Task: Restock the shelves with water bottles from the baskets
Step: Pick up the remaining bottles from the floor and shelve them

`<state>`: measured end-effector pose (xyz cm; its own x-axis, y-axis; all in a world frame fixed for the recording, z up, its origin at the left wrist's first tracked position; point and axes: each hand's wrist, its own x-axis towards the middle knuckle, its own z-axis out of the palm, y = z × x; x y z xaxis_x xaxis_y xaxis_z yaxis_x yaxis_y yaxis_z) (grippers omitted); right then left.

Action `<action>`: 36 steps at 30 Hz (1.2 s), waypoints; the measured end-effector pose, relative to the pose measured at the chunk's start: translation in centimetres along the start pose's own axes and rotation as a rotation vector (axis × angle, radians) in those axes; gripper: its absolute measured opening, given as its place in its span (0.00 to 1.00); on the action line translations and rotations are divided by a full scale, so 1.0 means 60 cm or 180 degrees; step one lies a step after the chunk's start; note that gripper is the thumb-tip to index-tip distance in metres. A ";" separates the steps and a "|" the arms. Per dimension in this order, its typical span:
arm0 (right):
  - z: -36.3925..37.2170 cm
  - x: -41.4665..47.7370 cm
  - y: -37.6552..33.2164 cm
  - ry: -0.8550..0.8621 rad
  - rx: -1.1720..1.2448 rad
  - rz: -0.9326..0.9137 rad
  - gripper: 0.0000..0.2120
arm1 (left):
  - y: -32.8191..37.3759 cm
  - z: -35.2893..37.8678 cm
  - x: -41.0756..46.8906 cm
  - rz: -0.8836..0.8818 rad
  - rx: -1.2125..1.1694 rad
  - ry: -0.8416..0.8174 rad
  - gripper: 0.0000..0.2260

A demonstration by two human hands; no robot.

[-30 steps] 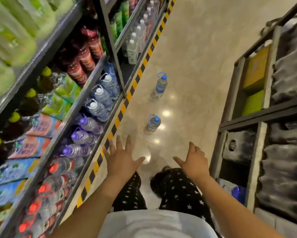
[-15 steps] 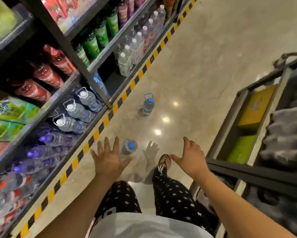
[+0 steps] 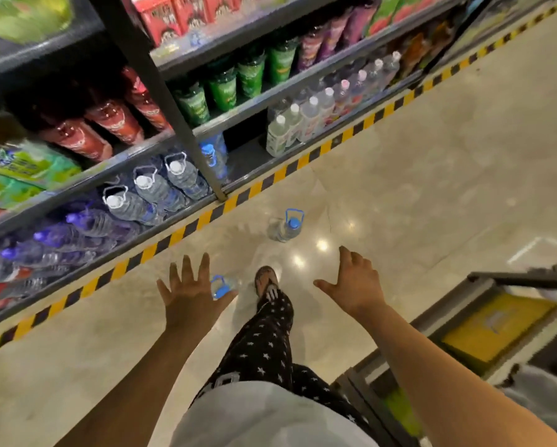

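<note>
Both hands reach out over the floor [image 3: 432, 156] with nothing in them. The left hand [image 3: 190, 293] has its grip spread, fingers straight and fanned. The right hand [image 3: 356, 285] has its grip loosely open too, thumb pointing inward and fingers slightly bent. A blue-capped water bottle [image 3: 223, 287] stands on the floor just beside the left hand's thumb, partly hidden behind it; I cannot tell whether they touch. A second water bottle [image 3: 287, 225], with a blue carry handle, stands farther ahead, near the striped tape [image 3: 174, 235] that runs along the base of the shelves. On the bottom shelf [image 3: 187, 210] more handled bottles [image 3: 148, 185] stand in a row. A sandalled foot [image 3: 267, 282] is set between the hands. At the right, a yellow box [image 3: 496, 324] sits in a dark rack [image 3: 522, 280].
</note>
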<state>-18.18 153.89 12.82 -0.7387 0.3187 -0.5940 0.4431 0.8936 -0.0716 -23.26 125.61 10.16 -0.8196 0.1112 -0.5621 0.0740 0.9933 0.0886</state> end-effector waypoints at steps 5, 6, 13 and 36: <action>-0.063 0.101 0.042 -0.0047 -0.0316 -0.0226 0.43 | 0.061 -0.018 0.052 -0.0316 -0.0135 -0.0099 0.43; -0.074 0.120 0.050 -0.0070 -0.0397 -0.0290 0.43 | 0.075 -0.024 0.061 -0.0338 -0.0186 -0.0077 0.43; -0.108 0.275 0.082 -0.0323 -0.0800 -0.0943 0.39 | 0.161 -0.024 0.132 -0.0622 -0.0460 -0.0033 0.48; 0.177 0.849 -0.052 -0.1231 -0.1195 -0.4058 0.50 | 0.147 0.437 0.554 -0.1132 -0.0559 0.0735 0.46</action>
<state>-51.80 163.95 -25.73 -0.3122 -0.8265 -0.4684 -0.6327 0.5487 -0.5464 -34.97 138.88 -29.30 -0.8832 -0.2655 -0.3866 -0.3161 0.9460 0.0724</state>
